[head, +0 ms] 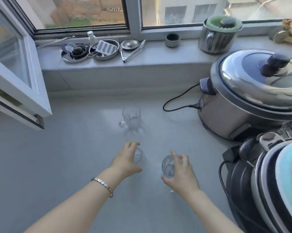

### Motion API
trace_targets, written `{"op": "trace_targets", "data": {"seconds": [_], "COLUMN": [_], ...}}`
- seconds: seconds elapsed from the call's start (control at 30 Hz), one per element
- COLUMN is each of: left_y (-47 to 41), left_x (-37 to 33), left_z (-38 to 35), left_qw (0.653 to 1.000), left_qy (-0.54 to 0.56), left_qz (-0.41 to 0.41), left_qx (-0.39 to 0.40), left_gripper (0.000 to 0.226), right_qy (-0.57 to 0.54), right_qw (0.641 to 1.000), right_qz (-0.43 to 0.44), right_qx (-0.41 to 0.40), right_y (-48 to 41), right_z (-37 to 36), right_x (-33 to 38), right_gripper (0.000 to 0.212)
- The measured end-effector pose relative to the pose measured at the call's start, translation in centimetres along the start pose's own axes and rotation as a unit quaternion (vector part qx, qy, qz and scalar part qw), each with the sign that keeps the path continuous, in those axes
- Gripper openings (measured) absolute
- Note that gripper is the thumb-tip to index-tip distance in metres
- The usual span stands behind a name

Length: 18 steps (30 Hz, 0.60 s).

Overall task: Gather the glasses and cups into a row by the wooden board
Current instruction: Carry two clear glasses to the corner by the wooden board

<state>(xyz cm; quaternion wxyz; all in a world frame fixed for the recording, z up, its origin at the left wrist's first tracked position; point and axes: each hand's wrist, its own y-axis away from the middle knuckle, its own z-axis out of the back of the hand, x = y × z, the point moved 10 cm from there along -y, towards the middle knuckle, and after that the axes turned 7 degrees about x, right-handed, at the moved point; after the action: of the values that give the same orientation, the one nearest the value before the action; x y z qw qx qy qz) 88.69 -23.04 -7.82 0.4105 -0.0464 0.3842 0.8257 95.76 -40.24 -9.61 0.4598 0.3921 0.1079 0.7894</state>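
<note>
Gripping clear glass (168,167): right hand (181,174), thumb at near side, fingers curled over far side. Left hand (126,159), bracelet (102,185) at wrist, fingers curved round smaller glass (138,155); outline blurred. Both glasses close together, mid grey counter (57,157). Glass mug (131,118), handle to left, stands apart beyond hands. Slow cooker (242,105) at right, lid on. Metal dishes (91,51), tongs (133,51) on windowsill (158,54).

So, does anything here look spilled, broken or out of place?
Nothing stands out. The glass mug stands upright on the counter; the left hand grips the left glass, the right hand the right glass. No spill or crack shows.
</note>
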Motion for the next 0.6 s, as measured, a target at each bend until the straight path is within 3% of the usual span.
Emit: {"op": "trace_targets", "data": {"seconds": [0.2, 0.4, 0.6], "left_y": [4.3, 12.3, 24.3], "left_x": [2.6, 8.1, 18.5], "left_z": [0.2, 1.3, 1.7], "left_qw": [0.991, 0.965, 0.917], "left_qy": [0.100, 0.191, 0.243], "left_qz": [0.021, 0.044, 0.133], "left_qx": [-0.089, -0.176, -0.286], "left_gripper": [0.071, 0.068, 0.068], "right_qy": [-0.024, -0.005, 0.065], "right_qw": [0.999, 1.000, 0.977], "right_qz": [-0.008, 0.027, 0.188], "right_qx": [-0.029, -0.001, 0.074], "right_y": [0.2, 1.4, 6.8], "right_z": [0.3, -0.5, -7.0], "right_x": [-0.8, 2.2, 14.9], "right_gripper": [0.086, 0.086, 0.082]}}
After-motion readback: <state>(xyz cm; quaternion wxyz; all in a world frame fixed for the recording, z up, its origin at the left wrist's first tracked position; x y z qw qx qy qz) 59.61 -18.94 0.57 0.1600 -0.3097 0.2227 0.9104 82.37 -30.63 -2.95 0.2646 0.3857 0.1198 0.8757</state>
